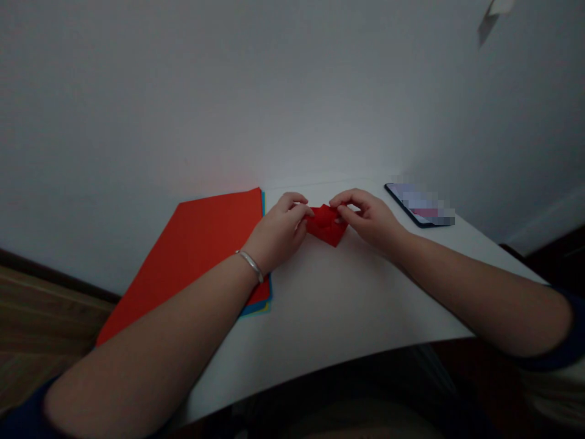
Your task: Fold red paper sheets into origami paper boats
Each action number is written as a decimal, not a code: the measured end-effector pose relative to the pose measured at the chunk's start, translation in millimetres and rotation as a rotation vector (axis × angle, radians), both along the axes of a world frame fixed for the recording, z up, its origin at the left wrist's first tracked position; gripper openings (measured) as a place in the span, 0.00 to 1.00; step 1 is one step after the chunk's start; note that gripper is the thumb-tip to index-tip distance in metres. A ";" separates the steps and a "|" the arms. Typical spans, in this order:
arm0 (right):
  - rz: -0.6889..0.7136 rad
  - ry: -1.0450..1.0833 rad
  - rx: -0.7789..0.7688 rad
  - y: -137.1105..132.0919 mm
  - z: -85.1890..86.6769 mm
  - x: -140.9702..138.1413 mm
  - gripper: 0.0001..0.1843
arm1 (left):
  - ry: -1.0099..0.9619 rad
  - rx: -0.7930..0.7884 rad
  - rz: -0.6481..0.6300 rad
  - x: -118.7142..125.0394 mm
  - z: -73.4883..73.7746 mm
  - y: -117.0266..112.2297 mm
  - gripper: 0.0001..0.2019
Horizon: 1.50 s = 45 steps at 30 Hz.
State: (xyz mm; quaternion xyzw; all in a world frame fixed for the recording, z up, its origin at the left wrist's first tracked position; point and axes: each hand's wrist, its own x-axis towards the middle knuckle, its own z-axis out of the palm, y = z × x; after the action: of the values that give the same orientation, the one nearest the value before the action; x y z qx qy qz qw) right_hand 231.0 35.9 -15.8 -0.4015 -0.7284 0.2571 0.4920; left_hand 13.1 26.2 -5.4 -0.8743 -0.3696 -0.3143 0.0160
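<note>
From the head view, my only feed here, I look down on a white counter [320, 311] set against a pale wall [183, 91]. Near the middle of the counter's far half is a red folded paper [329, 227], between the 2 hands, with a point facing down toward me and creased flaps along its upper side. I can't tell whether its lower point touches the counter or sits just above it.

The left hand [281, 231] is closed on the paper's left end, thumb and fingers pinching it; some of the fingertips are hidden from me. The right hand [372, 216] pinches the upper right part between thumb and forefinger, its other fingers curled beneath.

On my left lies a stack of coloured sheets [210, 244], orange-red on top, with blue and yellow edges peeking out at the near right corner. The left forearm passes over it, a silver bracelet [251, 266] at the wrist. To the right, beyond the right hand, a phone [414, 206] lies face up with its screen lit, partly pixelated. I see a dark blue sleeve on each arm.
</note>
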 end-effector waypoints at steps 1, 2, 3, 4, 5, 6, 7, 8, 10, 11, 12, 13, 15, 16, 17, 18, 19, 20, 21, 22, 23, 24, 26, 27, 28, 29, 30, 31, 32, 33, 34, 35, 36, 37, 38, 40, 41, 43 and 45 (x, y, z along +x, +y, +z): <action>-0.002 -0.018 0.004 -0.3 1.4 0.9 0.05 | 0.019 -0.002 0.017 -0.4 0.2 -0.7 0.09; -0.003 -0.042 0.013 -0.7 3.1 2.1 0.05 | 0.042 -0.006 0.035 -0.6 0.8 -1.6 0.08; -0.007 -0.073 0.032 -1.1 5.0 3.6 0.05 | 0.067 -0.013 0.053 -0.5 1.8 -2.5 0.08; -0.016 -0.114 0.059 -1.6 7.2 5.3 0.04 | 0.094 -0.024 0.075 -0.1 3.0 -3.4 0.08; -0.028 -0.161 0.090 -2.1 9.5 7.3 0.03 | 0.121 -0.038 0.102 0.5 4.4 -4.3 0.08; -0.042 -0.215 0.120 -2.6 11.9 9.3 0.03 | 0.150 -0.056 0.135 1.3 5.8 -5.1 0.07; -0.060 -0.268 0.139 -3.2 14.2 11.1 0.03 | 0.177 -0.075 0.168 2.3 7.1 -5.9 0.07; -0.083 -0.318 0.150 -3.8 16.2 12.8 0.04 | 0.201 -0.094 0.199 3.2 8.3 -6.7 0.07; -0.143 -0.396 0.147 -4.8 19.2 15.1 0.06 | 0.225 -0.122 0.240 4.7 9.7 -7.8 0.07; -0.174 -0.423 0.141 -5.0 19.9 15.7 0.06 | 0.226 -0.133 0.247 5.1 10.0 -8.2 0.07; -0.202 -0.440 0.136 -5.0 20.3 16.1 0.06 | 0.220 -0.143 0.252 5.3 10.1 -8.5 0.07; -0.224 -0.449 0.134 -4.7 20.2 16.3 0.05 | 0.213 -0.153 0.256 5.3 9.9 -8.7 0.07; -0.236 -0.455 0.145 -3.1 19.2 16.6 0.03 | 0.197 -0.172 0.264 5.0 9.1 -8.7 0.06; -0.226 -0.459 0.161 -1.9 18.5 16.9 0.03 | 0.189 -0.180 0.268 4.7 8.6 -8.5 0.06; -0.210 -0.465 0.182 -0.7 17.9 17.4 0.03 | 0.178 -0.188 0.274 4.4 8.0 -8.2 0.06; -0.192 -0.469 0.206 0.6 17.4 18.1 0.03 | 0.163 -0.195 0.282 4.2 7.3 -7.7 0.06; -0.177 -0.470 0.227 1.8 17.1 19.0 0.04 | 0.147 -0.203 0.291 4.0 6.6 -7.0 0.07; -0.170 -0.466 0.242 2.8 17.0 20.1 0.05 | 0.130 -0.211 0.302 3.7 5.8 -6.3 0.07; -0.169 -0.461 0.250 3.5 17.2 21.3 0.06 | 0.115 -0.220 0.312 3.5 4.9 -5.5 0.08; -0.172 -0.459 0.251 3.9 17.7 22.7 0.07 | 0.098 -0.230 0.320 3.2 4.0 -4.7 0.08; -0.180 -0.469 0.244 4.1 18.4 24.2 0.07 | 0.080 -0.238 0.325 2.7 3.0 -3.8 0.09; -0.187 -0.495 0.229 4.0 19.4 25.8 0.08 | 0.061 -0.244 0.327 2.2 2.1 -3.0 0.09; -0.209 -0.566 0.181 3.4 21.7 28.9 0.09 | 0.026 -0.255 0.324 1.0 0.3 -1.6 0.10; -0.219 -0.601 0.159 3.1 22.9 30.5 0.11 | 0.012 -0.260 0.322 0.3 -0.6 -1.1 0.10; -0.228 -0.630 0.142 2.9 23.9 31.9 0.12 | 0.003 -0.263 0.317 -0.4 -1.4 -0.6 0.11; -0.233 -0.651 0.131 2.9 24.6 33.3 0.13 | -0.002 -0.265 0.312 -1.1 -2.1 -0.3 0.11; -0.236 -0.665 0.122 3.0 24.9 34.6 0.15 | -0.006 -0.267 0.309 -1.7 -2.7 0.0 0.11; -0.241 -0.672 0.112 3.5 24.9 35.7 0.16 | -0.009 -0.269 0.308 -2.2 -3.1 0.2 0.11; -0.249 -0.674 0.096 4.1 24.5 36.8 0.16 | -0.014 -0.271 0.311 -2.5 -3.4 0.4 0.11; -0.263 -0.671 0.074 4.8 23.8 37.7 0.17 | -0.017 -0.273 0.317 -2.9 -3.6 0.6 0.11; -0.282 -0.662 0.048 5.6 22.9 38.6 0.17 | -0.019 -0.275 0.325 -3.1 -3.4 0.7 0.11; -0.300 -0.652 0.021 6.4 21.9 39.5 0.16 | -0.021 -0.276 0.335 -3.3 -3.1 0.8 0.11; -0.314 -0.644 -0.004 7.1 21.0 40.4 0.16 | -0.023 -0.276 0.343 -3.5 -2.7 0.9 0.12; -0.325 -0.639 -0.027 7.8 20.1 41.3 0.17 | -0.025 -0.278 0.350 -3.8 -2.2 1.0 0.12; -0.331 -0.636 -0.048 8.3 19.5 42.2 0.17 | -0.029 -0.281 0.359 -4.1 -1.8 1.0 0.13; -0.338 -0.627 -0.090 9.3 18.7 43.9 0.19 | -0.040 -0.291 0.381 -4.8 -1.4 1.4 0.14; -0.340 -0.621 -0.110 9.7 18.5 44.7 0.20 | -0.047 -0.296 0.392 -5.3 -1.6 1.8 0.14; -0.341 -0.602 -0.144 10.7 18.1 46.0 0.20 | -0.066 -0.309 0.405 -6.2 -2.6 3.1 0.15; -0.347 -0.588 -0.171 12.1 17.6 47.0 0.21 | -0.096 -0.331 0.408 -6.9 -3.9 4.5 0.15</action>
State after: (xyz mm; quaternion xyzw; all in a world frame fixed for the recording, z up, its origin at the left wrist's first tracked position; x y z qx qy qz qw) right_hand 277.9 48.0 1.8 -0.6160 -0.7356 0.1033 0.2621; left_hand 6.2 30.7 -9.3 -0.7566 -0.5849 -0.2807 -0.0817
